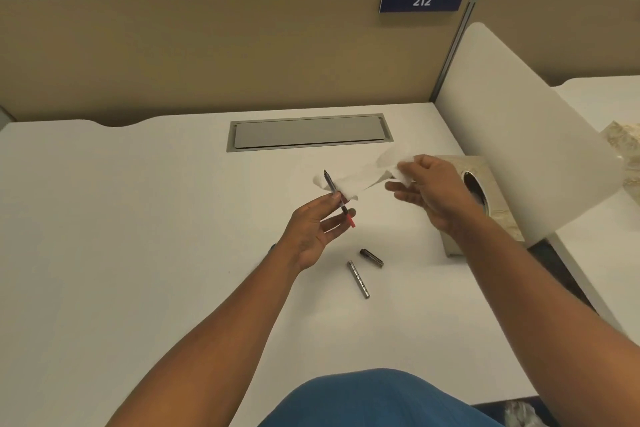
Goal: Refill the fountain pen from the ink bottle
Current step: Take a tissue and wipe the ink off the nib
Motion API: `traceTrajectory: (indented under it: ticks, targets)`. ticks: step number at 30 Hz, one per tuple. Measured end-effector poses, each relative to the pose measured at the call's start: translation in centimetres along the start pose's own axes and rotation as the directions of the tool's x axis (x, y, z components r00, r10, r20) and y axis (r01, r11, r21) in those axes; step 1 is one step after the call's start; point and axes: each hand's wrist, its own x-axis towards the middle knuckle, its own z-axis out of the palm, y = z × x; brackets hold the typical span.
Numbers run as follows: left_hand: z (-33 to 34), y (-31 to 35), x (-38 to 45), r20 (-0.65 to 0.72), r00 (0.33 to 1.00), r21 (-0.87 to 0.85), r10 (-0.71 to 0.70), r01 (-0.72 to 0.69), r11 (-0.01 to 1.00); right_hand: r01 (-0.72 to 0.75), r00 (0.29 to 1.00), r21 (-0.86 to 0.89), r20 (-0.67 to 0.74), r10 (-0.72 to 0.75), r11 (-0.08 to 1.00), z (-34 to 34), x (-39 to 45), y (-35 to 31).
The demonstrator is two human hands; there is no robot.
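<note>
Pen [337, 198], stripped to nib section and converter, held above desk [138, 218] centre, nib pointing far, red end near. Light, thin, stiff; nib likely delicate and inky, so best gripped at mid-section, as now. Pinched between thumb and fingertips of left hand [311, 232], palm up, other fingers loosely spread. Tissue [360, 180] soft, flimsy; one end draped at pen, other end pinched in right hand [426, 187], raised just right of pen. Barrel [359, 279] and cap [371, 257] lying on desk, nearer. Tissue box [485, 198] at right. Ink bottle not seen.

Bare forearms [221, 333]; blue garment [374, 399]; blue band [273, 247] at left wrist.
</note>
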Motion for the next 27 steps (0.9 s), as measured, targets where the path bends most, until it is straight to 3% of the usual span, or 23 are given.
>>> traceTrajectory:
  ticks: [3, 6, 10, 13, 18, 21, 27]
  targets:
    - [-0.4, 0.2, -0.1, -0.01, 1.0, -0.004, 0.023, -0.023, 1.0, 0.137, 0.988, -0.332, -0.019, -0.152, 0.933, 0.7, 0.1, 2.0]
    - [-0.8, 0.3, -0.1, -0.033, 0.999, -0.01, 0.03, -0.031, 0.999, 0.281, 0.953, -0.625, 0.095, -0.286, 0.729, 1.4, -0.2, 3.2]
    - [-1.1, 0.4, -0.1, -0.049, 0.998, 0.038, 0.027, -0.025, 0.999, 0.421, 0.906, -0.72, 0.307, -0.292, 0.551, 2.6, -0.8, 3.9]
    - [-1.0, 0.3, -0.2, -0.037, 0.999, 0.085, 0.022, -0.019, 0.996, 0.352, 0.929, -0.654, 0.334, -0.161, 0.67, 3.0, -0.8, 4.3]
    - [-1.2, 0.2, 0.0, -0.037, 0.999, 0.131, 0.014, -0.009, 0.991, 0.147, 0.952, -0.393, 0.305, -0.022, 0.908, 3.2, -0.3, 4.9]
    - [-1.3, 0.3, -0.1, -0.02, 1.0, 0.159, -0.006, 0.009, 0.987, 0.07, 0.942, -0.312, 0.333, 0.04, 0.948, 3.1, -0.1, 4.9]
    - [-1.1, 0.5, -0.4, 0.046, 0.998, 0.241, -0.032, 0.02, 0.97, 0.106, 0.947, -0.269, 0.321, -0.014, 0.957, 3.1, 0.3, 5.6]
